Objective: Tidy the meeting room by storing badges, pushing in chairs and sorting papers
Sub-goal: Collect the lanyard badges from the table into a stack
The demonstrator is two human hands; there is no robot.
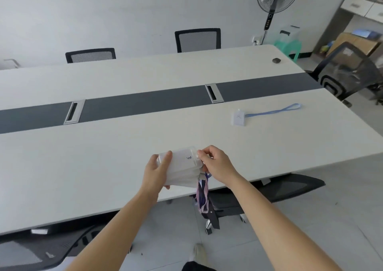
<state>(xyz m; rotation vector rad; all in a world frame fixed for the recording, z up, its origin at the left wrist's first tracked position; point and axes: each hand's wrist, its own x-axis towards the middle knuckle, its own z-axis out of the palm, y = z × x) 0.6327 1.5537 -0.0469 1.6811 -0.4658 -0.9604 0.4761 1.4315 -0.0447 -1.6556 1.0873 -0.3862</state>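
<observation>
**Badges: stack in hand, one outstanding**

Step in hand: badge storing, judged to be at the gathering stage.

Stack of badges (180, 167): held by both hands above the near edge of the worktop (93, 163).

Left hand (155, 171): wrapped round the stack's left end, thumb on top, fingers underneath.

Right hand (215, 163): fingers curled and pinched on the stack's right end, where the lanyards (203, 196) are attached. The lanyards hang in a bunch below the worktop edge.

Lone badge (238, 117): laid flat on the worktop, well apart from the hands, beyond them and to the right. Its blue strap (273, 111) is stretched toward the right end.

Next move, as judged: the stack is to be kept in one hand and the other freed to reach forward-right for the lone badge. A step along the worktop is probably called for.

End chair (348, 71): set back from the worktop and turned aside, judged not yet pushed in.
</observation>
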